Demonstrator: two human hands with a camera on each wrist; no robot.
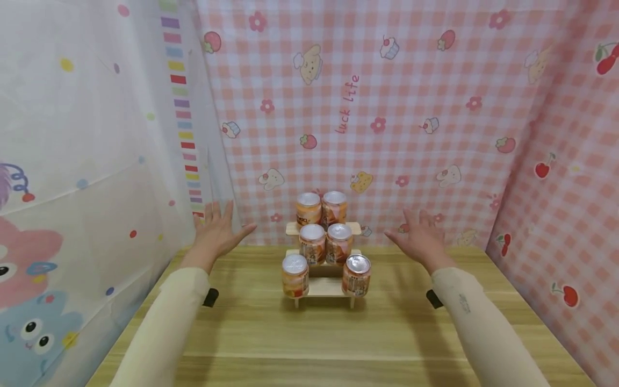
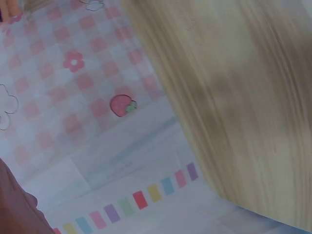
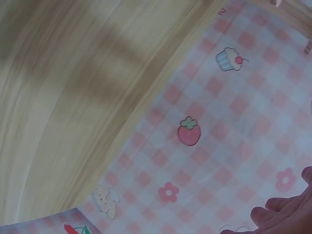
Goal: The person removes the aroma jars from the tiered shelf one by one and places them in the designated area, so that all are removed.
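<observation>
In the head view my left hand point(image 1: 216, 232) is raised over the table's left side, fingers spread and holding nothing. My right hand point(image 1: 419, 236) mirrors it on the right, fingers extended and likewise holding nothing. Between them stands a small wooden three-step rack point(image 1: 326, 287) bearing several orange-labelled cans with silver lids. Two cans, one of them the back-left can point(image 1: 308, 209), stand together on the top step. Another pair, including a middle can point(image 1: 312, 245), stands close together on the middle step. On the lowest step a front-left can point(image 1: 295, 276) and a front-right can point(image 1: 357, 276) stand apart.
The wood-grain table point(image 1: 319, 344) reaches back to a pink checked curtain point(image 1: 387, 97). A white patterned curtain point(image 1: 106, 161) hangs at the left, and a checked curtain with cherries point(image 1: 570, 215) at the right. Shadows of both arms fall on the table.
</observation>
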